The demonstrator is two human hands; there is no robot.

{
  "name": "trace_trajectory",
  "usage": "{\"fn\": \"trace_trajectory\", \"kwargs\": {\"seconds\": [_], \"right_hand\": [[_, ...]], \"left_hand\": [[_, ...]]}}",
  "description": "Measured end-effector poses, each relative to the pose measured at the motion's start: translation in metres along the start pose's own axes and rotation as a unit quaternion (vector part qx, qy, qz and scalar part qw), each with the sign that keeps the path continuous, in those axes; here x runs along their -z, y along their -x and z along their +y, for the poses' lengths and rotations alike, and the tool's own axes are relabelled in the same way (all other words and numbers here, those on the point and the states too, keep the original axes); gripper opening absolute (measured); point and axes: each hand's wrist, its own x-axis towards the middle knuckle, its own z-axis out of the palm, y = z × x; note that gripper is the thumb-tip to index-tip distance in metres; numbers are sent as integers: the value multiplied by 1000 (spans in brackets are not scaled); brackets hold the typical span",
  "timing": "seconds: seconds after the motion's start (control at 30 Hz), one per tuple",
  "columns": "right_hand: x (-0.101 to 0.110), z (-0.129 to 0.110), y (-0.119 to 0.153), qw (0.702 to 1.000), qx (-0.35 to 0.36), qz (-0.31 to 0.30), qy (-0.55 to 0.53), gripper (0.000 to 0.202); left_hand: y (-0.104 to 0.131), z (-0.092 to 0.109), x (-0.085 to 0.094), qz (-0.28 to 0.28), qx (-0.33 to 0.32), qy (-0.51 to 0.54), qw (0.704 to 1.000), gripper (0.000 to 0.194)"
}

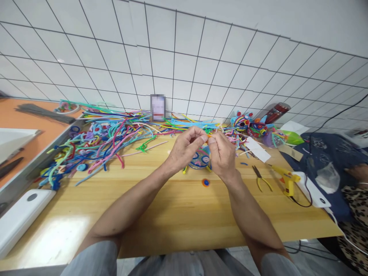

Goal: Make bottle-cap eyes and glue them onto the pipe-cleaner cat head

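My left hand (188, 147) and my right hand (223, 155) meet above the middle of the table, fingers pinched. Between their fingertips shows a short bit of orange pipe cleaner (209, 135); most of it is hidden by the fingers. Beneath the hands, partly covered, rests a round piece decorated with coiled pipe cleaners like a face (198, 161). Closer to me a small flat coil, orange around blue (206, 183), lies by itself on the wood.
Loose pipe cleaners (115, 138) heap along the left and back. A phone (158, 108) leans on the tiled wall. To the right are pliers (261, 179), a yellow glue gun (287, 179), a white power strip (312, 191) and finished colourful figures (243, 121). Another person's sleeve (355, 207) shows at far right.
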Motion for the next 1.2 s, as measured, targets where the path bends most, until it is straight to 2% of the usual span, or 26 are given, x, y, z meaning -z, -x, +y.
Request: {"fn": "trace_trajectory", "kwargs": {"seconds": [0.17,0.3,0.67,0.9,1.2], "right_hand": [[3,3,-1,999,29,-14,40,27],[6,3,-2,998,37,-33,44,27],[2,3,-1,1000,3,-17,-6,27],[7,5,-2,997,25,-43,52,28],[9,3,-2,998,25,-32,45,24]], "left_hand": [[-3,1,8,-38,-13,-50,998,25],[-3,4,13,-42,-34,-110,992,18],[-2,0,2,-19,-2,2,1000,33],[-4,-1,9,-55,-8,-43,998,18],[-1,4,5,-22,-29,-32,999,17]]}}
